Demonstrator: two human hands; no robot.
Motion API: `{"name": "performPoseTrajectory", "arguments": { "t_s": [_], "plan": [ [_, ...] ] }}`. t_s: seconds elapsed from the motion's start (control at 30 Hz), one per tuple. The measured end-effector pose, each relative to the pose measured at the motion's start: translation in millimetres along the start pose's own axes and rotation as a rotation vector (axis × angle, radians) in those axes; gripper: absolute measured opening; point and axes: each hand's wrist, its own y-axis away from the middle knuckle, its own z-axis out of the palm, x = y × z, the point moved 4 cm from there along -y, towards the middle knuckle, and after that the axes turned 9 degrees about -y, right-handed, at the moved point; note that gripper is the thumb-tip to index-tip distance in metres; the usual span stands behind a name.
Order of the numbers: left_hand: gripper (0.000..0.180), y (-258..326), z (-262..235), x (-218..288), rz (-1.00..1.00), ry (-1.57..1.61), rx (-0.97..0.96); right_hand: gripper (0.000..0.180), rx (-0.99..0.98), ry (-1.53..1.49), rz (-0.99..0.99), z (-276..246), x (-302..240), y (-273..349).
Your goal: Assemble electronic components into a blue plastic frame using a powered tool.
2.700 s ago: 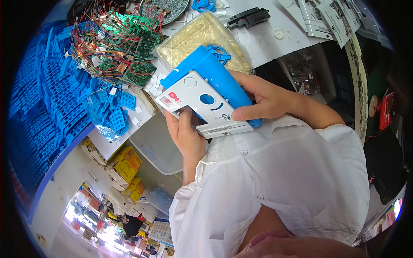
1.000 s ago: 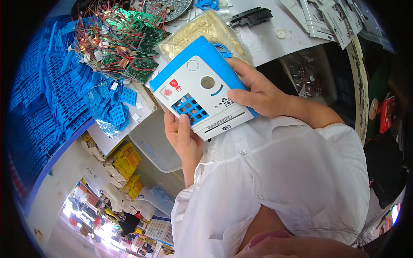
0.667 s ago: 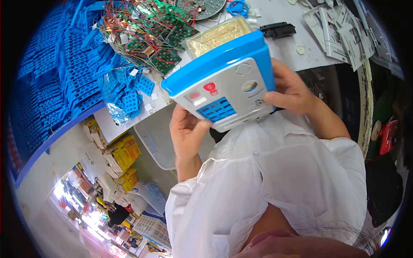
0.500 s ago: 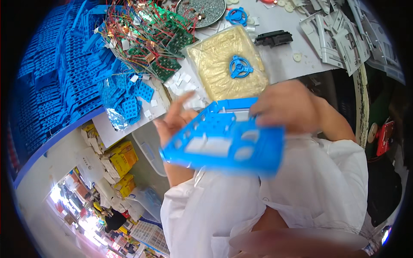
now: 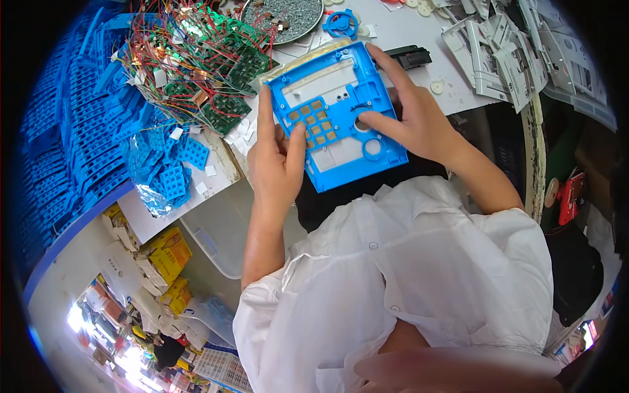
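Between my two hands is a blue plastic casing [image 5: 350, 175], tilted, with a grid of small square holes, a wide rectangular window and round openings. My left hand [image 5: 272, 164] grips its left edge, thumb by the hole grid and a finger along the side. From the right, my right hand [image 5: 419, 121] holds the other edge, its thumb lying on the inner face near a round opening. Behind the casing, a clear-wrapped pale yellow block [image 5: 308, 56] shows only at its upper edge. Left of my left hand lie small white squares [image 5: 244, 131] and blue keypad pieces [image 5: 173, 180].
Green circuit boards with tangled wires [image 5: 226, 112] are heaped beside stacked blue casings [image 5: 62, 144]. At the back are a dish of screws [image 5: 298, 18], a blue ring part [image 5: 341, 24] and a black part [image 5: 411, 57]. White panels [image 5: 495, 75] lie at right; yellow boxes [image 5: 167, 255] stand lower left.
The casing has risen and swung up away from my body, its holed inner face now toward me. My left hand, open behind it before, has closed on its left edge.
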Motion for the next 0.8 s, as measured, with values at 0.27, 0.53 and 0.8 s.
{"name": "performPoseTrajectory", "arguments": {
  "t_s": [0.27, 0.53, 0.8],
  "plan": [
    [0.07, -25.3, -2.5, -4.6, 0.058, -0.295, -0.031, 0.07, 0.013, 0.594, -0.116, 2.3, 1.6, -22.3],
    [0.067, -33.8, -5.7, -3.5, 0.028, -0.323, -0.032, 0.068, -0.008, 0.701, -0.127, 2.4, -1.0, -37.3],
    [0.059, -25.0, -6.6, -5.1, 0.061, -0.467, 0.018, 0.066, -0.059, 0.798, -0.203, 5.4, 4.3, -35.9]
  ]
}}
